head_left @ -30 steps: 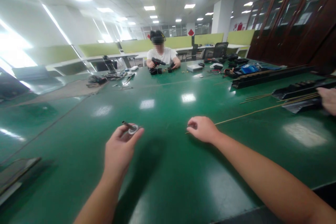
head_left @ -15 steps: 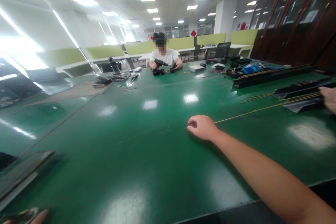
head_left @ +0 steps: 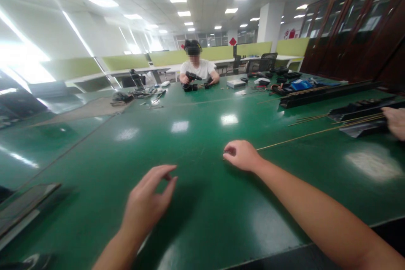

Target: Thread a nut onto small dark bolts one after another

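A long thin brass-coloured rod (head_left: pixel 294 138) lies low across the green table (head_left: pixel 196 228), running from the trays at the right to my right hand (head_left: pixel 241 155). The fingers of that hand are curled round the rod's near end, and a short tip shows past them. My left hand (head_left: pixel 150 194) hovers over the table to the left, thumb and fingers apart, holding nothing. At the right edge another person's hand (head_left: pixel 395 122) rests by the black trays (head_left: pixel 363 128), beside several more rods (head_left: pixel 308 119).
Across the table sits a person (head_left: pixel 198 69) holding a black power tool (head_left: pixel 193 76). Tools lie at the far left; a white box (head_left: pixel 236 83), a blue bundle (head_left: pixel 302 84) and a long black channel (head_left: pixel 329 93) lie at the far right. A flat panel (head_left: pixel 25 209) is at the near left.
My left hand has come from the bottom left corner toward the middle; the dark object that was at its fingers stays at that corner. My right hand has barely moved.
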{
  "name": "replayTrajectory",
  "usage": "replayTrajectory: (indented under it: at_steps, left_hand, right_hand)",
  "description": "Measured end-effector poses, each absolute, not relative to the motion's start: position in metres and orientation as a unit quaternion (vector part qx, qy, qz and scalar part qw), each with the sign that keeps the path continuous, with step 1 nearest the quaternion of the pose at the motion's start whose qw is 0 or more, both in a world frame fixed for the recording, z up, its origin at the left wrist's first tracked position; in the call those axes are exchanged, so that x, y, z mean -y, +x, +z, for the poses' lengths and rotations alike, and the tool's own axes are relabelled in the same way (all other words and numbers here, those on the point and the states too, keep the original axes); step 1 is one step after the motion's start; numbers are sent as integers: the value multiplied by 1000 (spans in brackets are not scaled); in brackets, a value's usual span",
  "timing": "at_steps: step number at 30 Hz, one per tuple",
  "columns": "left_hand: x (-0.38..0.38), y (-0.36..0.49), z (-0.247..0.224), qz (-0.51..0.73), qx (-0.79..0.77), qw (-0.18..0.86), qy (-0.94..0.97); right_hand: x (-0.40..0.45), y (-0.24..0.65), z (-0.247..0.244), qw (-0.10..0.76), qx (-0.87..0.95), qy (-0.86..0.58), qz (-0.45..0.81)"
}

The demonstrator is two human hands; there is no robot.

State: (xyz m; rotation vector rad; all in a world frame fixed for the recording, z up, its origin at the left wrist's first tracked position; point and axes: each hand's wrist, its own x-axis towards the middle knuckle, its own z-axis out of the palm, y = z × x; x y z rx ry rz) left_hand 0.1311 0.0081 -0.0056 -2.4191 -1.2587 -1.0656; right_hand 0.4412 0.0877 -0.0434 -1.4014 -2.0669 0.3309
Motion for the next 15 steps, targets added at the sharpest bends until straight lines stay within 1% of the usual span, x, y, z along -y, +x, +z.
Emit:
replayTrajectory:
  at_steps: [2,7,10,15]
  left_hand:
    - [-34,169,-14,-338,366,78,-864]
    - [-71,239,-30,-268,253,119,-922]
    - [-76,252,-33,-278,229,111,-926]
    - [-72,231,-23,-324,272,84,-902]
  right_hand:
    - [-86,440,-43,330,794,-494,133]
    - [-84,438,-45,360,835,-395,129]
    - [-85,438,-46,363,844,-375,122]
    - [-83,438,-42,376,833,-358,192]
